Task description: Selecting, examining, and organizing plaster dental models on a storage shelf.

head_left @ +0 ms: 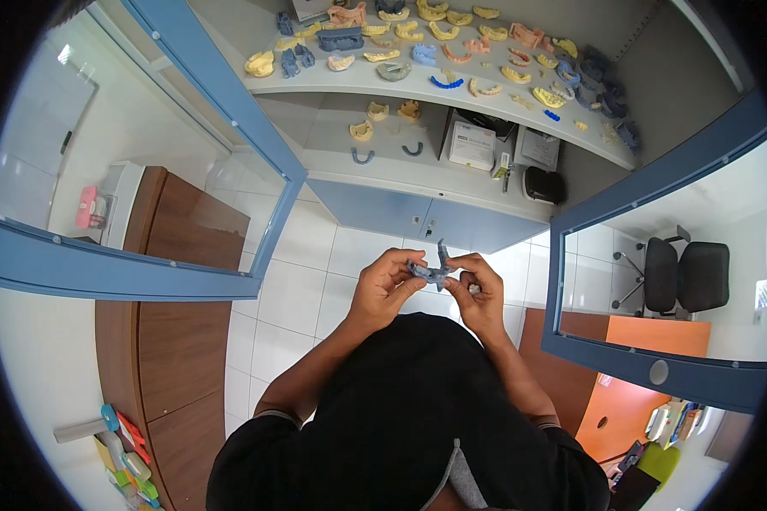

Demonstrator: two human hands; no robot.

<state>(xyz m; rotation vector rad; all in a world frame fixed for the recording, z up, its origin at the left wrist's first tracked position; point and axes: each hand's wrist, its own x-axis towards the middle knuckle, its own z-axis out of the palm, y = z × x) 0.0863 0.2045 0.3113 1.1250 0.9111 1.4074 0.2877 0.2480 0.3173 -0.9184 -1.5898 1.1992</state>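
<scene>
A grey-blue dental model [433,274] is held up in front of my chest, between both hands. My left hand [382,288] pinches its left end between thumb and fingers. On the other side my right hand [479,294] grips it near a thin part that sticks up. A small pale thing [474,289] shows by the right fingers; what it is I cannot make out. Beyond my hands, the upper cabinet shelf [315,83] carries many dental models in yellow, pink, grey and blue, among them a bright blue arch [446,83].
Glass doors with blue frames stand open at left [198,77] and right [656,383]. The lower shelf [332,170] holds a few models, a white box [472,145] and a black case [544,185]. A brown wooden cabinet [179,341] is at left, a black chair [686,274] at right.
</scene>
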